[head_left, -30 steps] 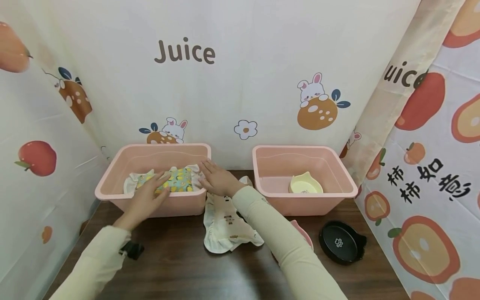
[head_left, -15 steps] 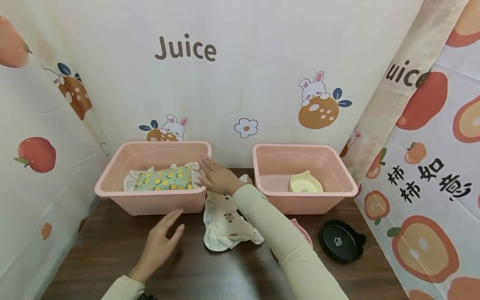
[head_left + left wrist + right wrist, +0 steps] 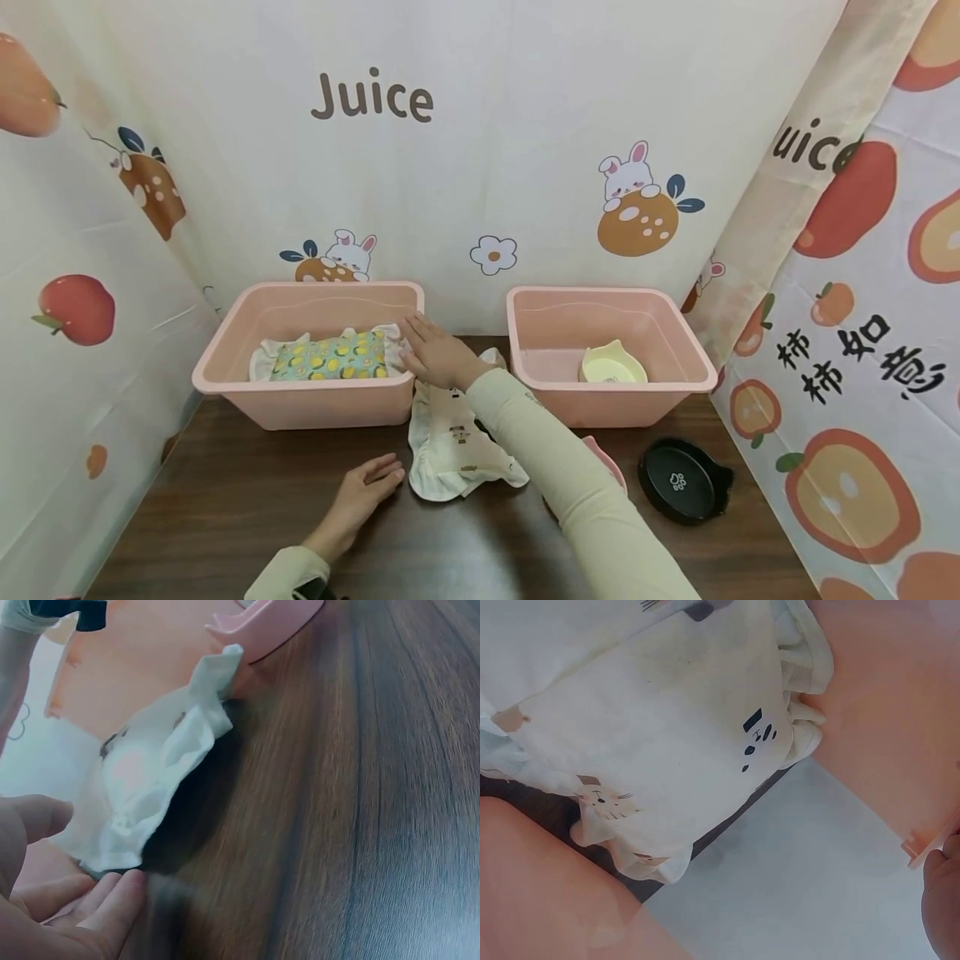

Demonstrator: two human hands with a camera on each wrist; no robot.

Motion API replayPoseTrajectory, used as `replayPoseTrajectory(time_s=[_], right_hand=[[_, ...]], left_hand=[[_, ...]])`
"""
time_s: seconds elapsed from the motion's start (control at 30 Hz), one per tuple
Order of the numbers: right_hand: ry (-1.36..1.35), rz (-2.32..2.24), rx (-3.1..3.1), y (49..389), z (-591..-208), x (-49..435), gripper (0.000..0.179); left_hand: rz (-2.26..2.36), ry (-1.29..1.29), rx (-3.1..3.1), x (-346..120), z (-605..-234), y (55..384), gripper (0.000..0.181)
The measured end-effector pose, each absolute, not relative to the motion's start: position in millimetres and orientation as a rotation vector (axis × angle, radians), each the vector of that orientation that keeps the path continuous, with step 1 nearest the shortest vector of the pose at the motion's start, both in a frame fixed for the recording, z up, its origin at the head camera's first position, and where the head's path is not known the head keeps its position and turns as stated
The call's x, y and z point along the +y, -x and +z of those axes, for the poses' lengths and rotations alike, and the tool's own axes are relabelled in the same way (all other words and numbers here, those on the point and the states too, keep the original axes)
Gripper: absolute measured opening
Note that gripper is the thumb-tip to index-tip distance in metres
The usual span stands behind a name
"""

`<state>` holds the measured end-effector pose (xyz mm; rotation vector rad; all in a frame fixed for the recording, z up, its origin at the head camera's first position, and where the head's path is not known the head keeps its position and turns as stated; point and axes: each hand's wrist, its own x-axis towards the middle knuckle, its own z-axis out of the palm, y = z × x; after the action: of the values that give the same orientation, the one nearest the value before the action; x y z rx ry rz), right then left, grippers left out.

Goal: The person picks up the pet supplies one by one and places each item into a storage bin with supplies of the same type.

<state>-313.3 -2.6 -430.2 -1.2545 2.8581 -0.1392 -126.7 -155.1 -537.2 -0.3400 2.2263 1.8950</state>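
Observation:
A cream ruffled cushion [image 3: 453, 450] with small animal faces lies on the table between two pink bins, partly hidden by my right forearm. My left hand [image 3: 358, 502] is low by its left edge, fingers relaxed; in the left wrist view the fingertips [image 3: 124, 900] are right at the white ruffle [image 3: 127, 844]. Above the cushion, my right hand [image 3: 442, 357] reaches with straight fingers to the right rim of the left pink bin [image 3: 315, 408]. Inside that bin lies a green cushion [image 3: 330, 358] with yellow lemons and white frills.
The right pink bin [image 3: 600, 408] contains a pale yellow cat-eared bowl [image 3: 611, 365]. In front of it are a black bowl [image 3: 678, 483] with a paw print and a pink bowl [image 3: 606, 458], mostly behind my right sleeve. Printed curtains stand behind and at both sides.
My left hand has come off the lemon cushion, out of the left bin, and moved down and right to the cream cushion's edge. The right hand has stayed at the bin's rim.

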Motion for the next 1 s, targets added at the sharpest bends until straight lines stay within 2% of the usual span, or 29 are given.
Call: replayPoseTrajectory(time_s=[0.43, 0.63, 1.0], right_hand=[[1.279, -0.146, 2.862, 311, -430, -2, 0.061], [1.273, -0.141, 2.860, 312, -431, -2, 0.061], [1.275, -0.163, 2.866, 313, -433, -2, 0.061]], left_hand=[[1.977, 0.388, 2.035, -135, -551, 132, 0.051], [2.027, 0.399, 1.979, -132, -558, 132, 0.045], [1.934, 0.349, 2.014, -150, -554, 120, 0.036]])
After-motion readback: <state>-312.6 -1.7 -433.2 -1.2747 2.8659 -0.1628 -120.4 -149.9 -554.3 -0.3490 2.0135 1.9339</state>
